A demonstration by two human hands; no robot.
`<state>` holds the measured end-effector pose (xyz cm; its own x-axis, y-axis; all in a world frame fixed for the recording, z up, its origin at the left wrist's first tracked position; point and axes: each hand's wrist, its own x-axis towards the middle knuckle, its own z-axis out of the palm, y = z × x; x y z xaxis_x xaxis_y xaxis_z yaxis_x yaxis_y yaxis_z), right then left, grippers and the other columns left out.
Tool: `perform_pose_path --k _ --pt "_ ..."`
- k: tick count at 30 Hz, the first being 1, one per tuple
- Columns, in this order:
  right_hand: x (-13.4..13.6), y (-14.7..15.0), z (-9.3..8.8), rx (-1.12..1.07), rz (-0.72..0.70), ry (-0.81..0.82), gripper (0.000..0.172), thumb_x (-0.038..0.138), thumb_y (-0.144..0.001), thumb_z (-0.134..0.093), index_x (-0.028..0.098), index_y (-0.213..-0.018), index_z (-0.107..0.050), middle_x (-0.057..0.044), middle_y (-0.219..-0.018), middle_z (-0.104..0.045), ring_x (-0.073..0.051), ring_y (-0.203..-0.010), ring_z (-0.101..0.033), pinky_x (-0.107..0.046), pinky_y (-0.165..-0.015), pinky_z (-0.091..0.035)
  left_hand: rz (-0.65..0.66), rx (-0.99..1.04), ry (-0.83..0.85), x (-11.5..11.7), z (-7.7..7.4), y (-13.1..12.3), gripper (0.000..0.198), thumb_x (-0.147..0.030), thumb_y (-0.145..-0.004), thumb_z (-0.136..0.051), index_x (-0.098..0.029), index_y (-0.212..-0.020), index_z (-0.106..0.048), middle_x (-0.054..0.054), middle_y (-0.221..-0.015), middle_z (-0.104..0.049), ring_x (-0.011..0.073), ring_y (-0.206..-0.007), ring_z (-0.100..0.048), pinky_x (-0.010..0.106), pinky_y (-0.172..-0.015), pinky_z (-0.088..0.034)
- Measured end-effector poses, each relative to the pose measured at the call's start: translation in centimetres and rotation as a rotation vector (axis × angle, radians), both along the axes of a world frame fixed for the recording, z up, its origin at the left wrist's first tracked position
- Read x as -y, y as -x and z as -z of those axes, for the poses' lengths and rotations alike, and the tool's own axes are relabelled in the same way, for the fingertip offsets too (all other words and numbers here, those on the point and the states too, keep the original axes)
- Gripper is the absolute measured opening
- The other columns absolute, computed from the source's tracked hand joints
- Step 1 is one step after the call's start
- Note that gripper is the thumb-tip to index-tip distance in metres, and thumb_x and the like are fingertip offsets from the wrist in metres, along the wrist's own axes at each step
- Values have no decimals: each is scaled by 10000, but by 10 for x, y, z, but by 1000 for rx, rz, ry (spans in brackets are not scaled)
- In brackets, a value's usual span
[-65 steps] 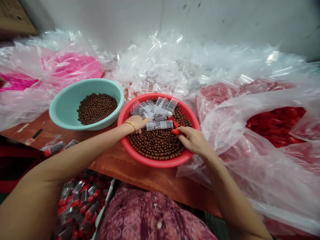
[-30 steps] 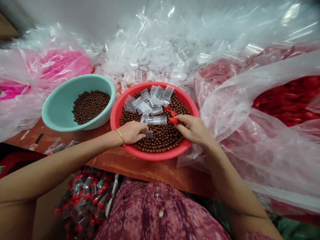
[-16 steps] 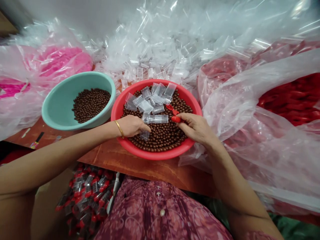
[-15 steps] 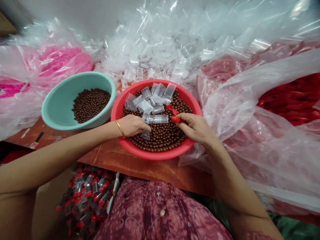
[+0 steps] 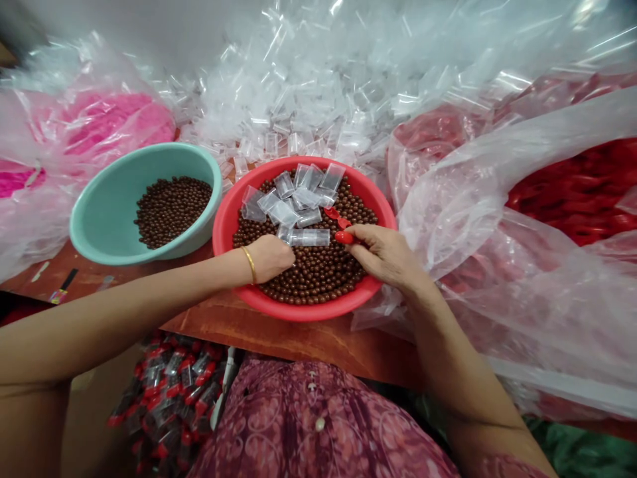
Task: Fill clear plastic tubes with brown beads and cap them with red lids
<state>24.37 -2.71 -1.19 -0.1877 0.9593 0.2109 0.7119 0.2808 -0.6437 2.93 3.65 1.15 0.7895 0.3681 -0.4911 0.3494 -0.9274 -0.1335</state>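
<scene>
A red bowl (image 5: 298,311) in front of me holds small brown balls (image 5: 318,275), with several empty clear tubes (image 5: 298,199) lying on them at the far side. My left hand (image 5: 271,255), with a gold bangle, is curled knuckles-up and pressed into the balls. The clear tube it grips is hidden under the fingers. My right hand (image 5: 385,252) rests on the bowl's right rim and pinches a red cap (image 5: 344,237) between thumb and fingers. Another clear tube (image 5: 308,237) lies between the two hands.
A teal bowl (image 5: 94,229) with more brown balls stands to the left. Behind the bowls is a heap of clear tubes (image 5: 308,99), and there are plastic bags of pink caps (image 5: 114,126) and red caps (image 5: 572,192). Filled red-capped tubes (image 5: 169,392) lie below the table edge.
My left hand picked a clear tube from the pile, drew it toward me and pushed it down into the balls, where it is hidden. My right hand kept the red cap nearly still.
</scene>
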Motion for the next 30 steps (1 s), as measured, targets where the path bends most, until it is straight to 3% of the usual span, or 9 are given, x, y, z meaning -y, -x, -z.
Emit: perform_pose_path --k 5,10,14,18,25,30 --pt "0 0 -1 -18 0 -3 147 166 -765 -439 176 -701 -571 13 -606 -510 -114 -570 -455 -233 -564 -327 -215 256 144 1 22 -22 208 -179 -830 -471 -115 -850 -668 97 -777 -690 189 -718 -629 272 -635 -432" --pt "0 0 5 -135 47 33 160 187 -768 -470 181 -796 -628 12 -668 -576 -120 -602 -502 -235 -594 -364 -504 577 663 -12 33 -23 169 -223 -777 -561 -148 -900 -649 -19 -733 -660 109 -689 -586 205 -668 -430" --pt "1 -1 9 -196 82 40 184 228 -790 -501 190 -901 -643 18 -714 -604 -124 -635 -524 -232 -617 -384 -646 825 1028 -14 30 -12 181 -233 -736 -611 -113 -871 -609 -5 -800 -652 108 -763 -586 225 -746 -447" --pt "1 -2 9 -179 86 41 195 242 -801 -505 192 -926 -646 19 -734 -619 -130 -655 -542 -236 -630 -395 -763 1053 1360 -3 16 -2 346 -264 -692 -698 -123 -972 -551 50 -938 -666 123 -822 -617 272 -791 -478" --pt "0 -1 13 -166 102 60 241 263 -808 -502 208 -990 -650 8 -798 -655 -150 -705 -572 -266 -672 -422 -908 1235 1510 14 7 2 437 -378 -679 -742 -132 -969 -526 56 -862 -679 122 -724 -652 238 -680 -487" --pt "-3 5 7 -372 229 -17 209 341 -790 -535 211 -880 -671 -9 -830 -644 -157 -770 -575 -290 -721 -441 -902 1334 1468 16 9 -2 411 -324 -662 -757 -134 -945 -527 30 -842 -662 107 -752 -633 240 -714 -488"
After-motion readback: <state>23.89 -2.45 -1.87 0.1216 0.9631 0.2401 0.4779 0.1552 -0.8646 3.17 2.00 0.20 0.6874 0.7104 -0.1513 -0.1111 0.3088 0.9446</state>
